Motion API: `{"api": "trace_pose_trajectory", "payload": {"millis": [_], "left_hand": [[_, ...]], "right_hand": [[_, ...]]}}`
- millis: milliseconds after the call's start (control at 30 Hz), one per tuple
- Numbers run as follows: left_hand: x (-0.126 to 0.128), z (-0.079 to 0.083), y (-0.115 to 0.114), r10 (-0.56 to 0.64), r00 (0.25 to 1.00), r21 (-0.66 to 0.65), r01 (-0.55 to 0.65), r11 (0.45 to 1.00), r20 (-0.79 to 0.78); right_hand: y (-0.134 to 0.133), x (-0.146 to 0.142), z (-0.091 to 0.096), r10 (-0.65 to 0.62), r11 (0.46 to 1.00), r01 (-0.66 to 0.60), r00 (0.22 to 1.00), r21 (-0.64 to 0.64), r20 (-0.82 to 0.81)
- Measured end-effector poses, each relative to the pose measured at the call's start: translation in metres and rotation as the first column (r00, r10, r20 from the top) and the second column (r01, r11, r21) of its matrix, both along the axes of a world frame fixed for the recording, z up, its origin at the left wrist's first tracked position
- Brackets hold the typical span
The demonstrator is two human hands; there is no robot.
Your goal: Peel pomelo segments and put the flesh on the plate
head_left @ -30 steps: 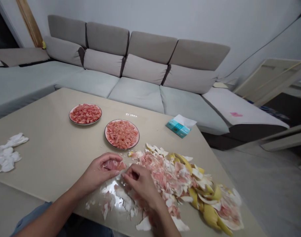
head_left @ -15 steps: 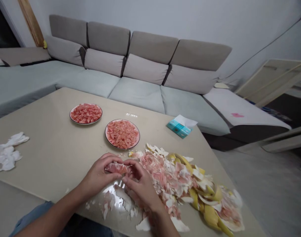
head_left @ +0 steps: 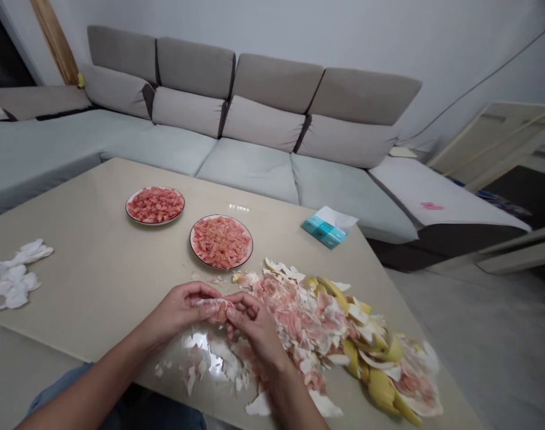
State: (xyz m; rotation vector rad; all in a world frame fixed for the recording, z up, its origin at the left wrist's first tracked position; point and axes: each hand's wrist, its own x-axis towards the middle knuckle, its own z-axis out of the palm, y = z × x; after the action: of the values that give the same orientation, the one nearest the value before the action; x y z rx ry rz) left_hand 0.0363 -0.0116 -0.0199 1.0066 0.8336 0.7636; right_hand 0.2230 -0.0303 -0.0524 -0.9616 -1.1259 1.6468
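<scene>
Between my two hands is a pink pomelo segment [head_left: 216, 309] with whitish membrane along its upper edge. My left hand [head_left: 187, 310] is closed on its left end, thumb in front and fingers behind. On the other end, my right hand [head_left: 249, 319] pinches with thumb and fingertips. Just beyond the hands sits a plate [head_left: 191, 240] heaped with pink pomelo pulp [head_left: 222, 241]. To the right of my right hand spreads a pile of peeled membrane [head_left: 294, 310] and yellow rind [head_left: 382, 394]. White scraps [head_left: 225, 358] lie on the table below my hands.
A second plate [head_left: 154, 223] of darker pulp stands farther back on the cream table [head_left: 97, 257]. Crumpled tissues [head_left: 16, 283] lie at the left edge, and a blue tissue pack [head_left: 325, 231] at the back right. A grey sofa [head_left: 249, 167] runs behind.
Both hands have turned the segment, so its membrane edge now faces up and its left end is more covered. My right thumb has shifted up onto the segment. The plates have not moved.
</scene>
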Motion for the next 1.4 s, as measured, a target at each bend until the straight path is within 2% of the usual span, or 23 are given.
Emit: {"api": "trace_pose_trajectory", "payload": {"millis": [133,300,400,533,633,733,833,900,1033,1167,1267,1400], "left_hand": [[-0.001,0.001,0.0,0.008,0.999,-0.087,-0.003,0.996,0.049],[-0.002,0.0,0.001,0.017,0.992,-0.221,0.011,0.975,0.122],[-0.003,0.001,0.001,0.01,0.989,-0.276,0.031,0.961,0.146],[-0.002,0.004,0.0,0.04,0.99,-0.263,-0.003,0.965,0.136],[0.0,0.005,0.001,0.077,0.99,-0.207,-0.052,0.977,0.115],[0.001,0.003,0.001,0.076,0.993,-0.112,-0.065,0.992,0.089],[0.001,0.0,0.001,0.051,0.997,-0.066,-0.047,0.997,0.061],[0.001,0.0,0.0,0.028,0.999,-0.071,-0.025,0.997,0.042],[0.001,0.002,0.0,-0.023,1.0,-0.091,0.024,0.996,0.012],[0.001,0.005,0.0,-0.076,0.997,-0.101,0.077,0.992,0.018],[0.001,0.006,-0.001,-0.074,0.997,-0.098,0.074,0.992,0.005],[0.001,0.003,0.0,-0.059,0.998,-0.051,0.058,0.997,-0.02]], "right_hand": [[0.0,-0.002,0.0,-0.01,0.996,0.004,0.998,-0.09,-0.067],[0.0,-0.004,0.0,-0.037,0.981,-0.01,0.971,-0.196,-0.235],[0.001,-0.003,-0.002,-0.017,0.977,-0.046,0.957,-0.208,-0.291],[0.0,-0.002,-0.003,-0.001,0.996,-0.008,0.995,-0.088,-0.104],[-0.004,-0.005,0.002,-0.102,0.993,0.095,0.99,0.076,0.095],[-0.006,-0.007,0.007,-0.239,0.94,0.152,0.932,0.307,0.272],[-0.005,-0.005,0.008,-0.319,0.876,0.104,0.857,0.47,0.405],[-0.004,-0.002,0.006,-0.314,0.887,0.101,0.848,0.451,0.427],[0.0,0.001,0.001,-0.246,0.953,0.164,0.908,0.254,0.338],[0.001,-0.002,0.001,-0.213,0.971,0.161,0.921,0.178,0.327],[0.0,-0.003,0.003,-0.234,0.964,0.168,0.905,0.208,0.355],[-0.001,-0.004,0.007,-0.315,0.913,0.16,0.86,0.374,0.401]]}}
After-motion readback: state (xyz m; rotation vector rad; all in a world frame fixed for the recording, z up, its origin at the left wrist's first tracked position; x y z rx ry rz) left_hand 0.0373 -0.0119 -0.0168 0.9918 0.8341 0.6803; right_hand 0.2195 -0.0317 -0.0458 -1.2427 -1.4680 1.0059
